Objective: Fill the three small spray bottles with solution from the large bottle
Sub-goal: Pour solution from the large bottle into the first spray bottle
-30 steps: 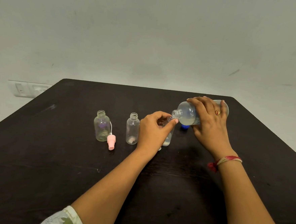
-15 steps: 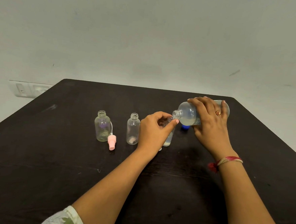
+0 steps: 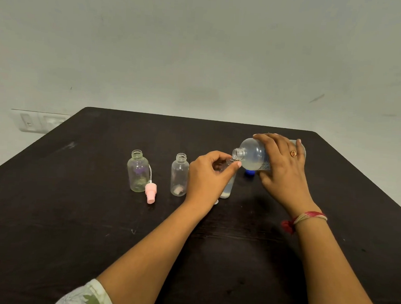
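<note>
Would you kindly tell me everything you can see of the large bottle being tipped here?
The large bottle is clear and plastic-looking, with a rounded shoulder and a threaded, uncapped neck. It is tipped almost onto its side, with its neck pointing left at the mouth of the small bottle that the left hand holds. Pale liquid pools along its lower side. The right hand grips its body from above, holding it off the table.

On my right hand [image 3: 281, 167] I wear a gold ring [image 3: 293, 154] with a reddish stone, a red-and-cream thread band [image 3: 310, 216] with a red tassel circles that wrist, and my left sleeve [image 3: 87, 297] is pale with green print.
</note>
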{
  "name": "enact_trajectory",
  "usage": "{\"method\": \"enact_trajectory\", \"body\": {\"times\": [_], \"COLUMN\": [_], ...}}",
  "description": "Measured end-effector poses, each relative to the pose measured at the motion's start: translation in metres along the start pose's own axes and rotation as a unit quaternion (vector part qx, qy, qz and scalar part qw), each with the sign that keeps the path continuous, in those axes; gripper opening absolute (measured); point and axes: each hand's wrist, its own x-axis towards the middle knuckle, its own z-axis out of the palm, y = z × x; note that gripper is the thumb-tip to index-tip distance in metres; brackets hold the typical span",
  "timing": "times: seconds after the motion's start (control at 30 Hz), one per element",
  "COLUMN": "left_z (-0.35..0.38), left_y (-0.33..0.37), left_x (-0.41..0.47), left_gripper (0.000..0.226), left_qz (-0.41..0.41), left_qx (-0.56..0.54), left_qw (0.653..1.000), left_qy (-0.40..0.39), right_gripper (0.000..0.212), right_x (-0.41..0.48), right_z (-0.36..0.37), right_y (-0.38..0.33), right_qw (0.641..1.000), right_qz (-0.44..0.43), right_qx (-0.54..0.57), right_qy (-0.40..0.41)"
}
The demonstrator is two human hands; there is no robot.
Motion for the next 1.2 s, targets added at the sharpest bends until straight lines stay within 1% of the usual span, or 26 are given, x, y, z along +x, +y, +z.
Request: {"method": "enact_trajectory", "body": {"times": [0.13, 0.27, 0.47, 0.63, 0.87, 1.07, 1.2], "left_z": [0.0, 0.001, 0.001, 0.001, 0.0, 0.001, 0.0], "left_y": [0.0, -0.001, -0.001, -0.002, -0.003, -0.003, -0.005], "left_x": [0.0, 0.0, 0.0, 0.0, 0.0, 0.0, 0.0], "left_gripper": [0.016, 0.016, 0.016, 0.018, 0.019, 0.02, 0.022], "left_qz": [-0.003, -0.002, -0.003, -0.002, 0.001, 0.001, 0.005], "left_qx": [-0.005, -0.005, -0.002, -0.003, -0.002, -0.001, 0.004], "left_qw": [1.0, 1.0, 1.0, 1.0, 1.0, 1.0, 1.0], "left_qy": [0.001, 0.003, 0.002, -0.001, -0.005, -0.009, -0.011], "right_gripper": [0.073, 0.075, 0.077, 0.072, 0.07, 0.071, 0.067], "right_x": [-0.001, -0.001, 0.0, 0.001, 0.001, 0.0, 0.0], "right_z": [0.001, 0.001, -0.001, -0.005, -0.008, -0.009, -0.008], "right_y": [0.0, 0.001, 0.0, -0.007, -0.009, -0.009, -0.008], "right_qw": [0.997, 0.99, 0.98, 0.967, 0.948, 0.937, 0.927], "right_qz": [0.05, 0.094, 0.131, 0.146, 0.195, 0.219, 0.268], "right_qx": [0.055, 0.103, 0.148, 0.196, 0.225, 0.247, 0.234], "right_qy": [-0.009, -0.003, 0.025, 0.066, 0.116, 0.117, 0.119]}}
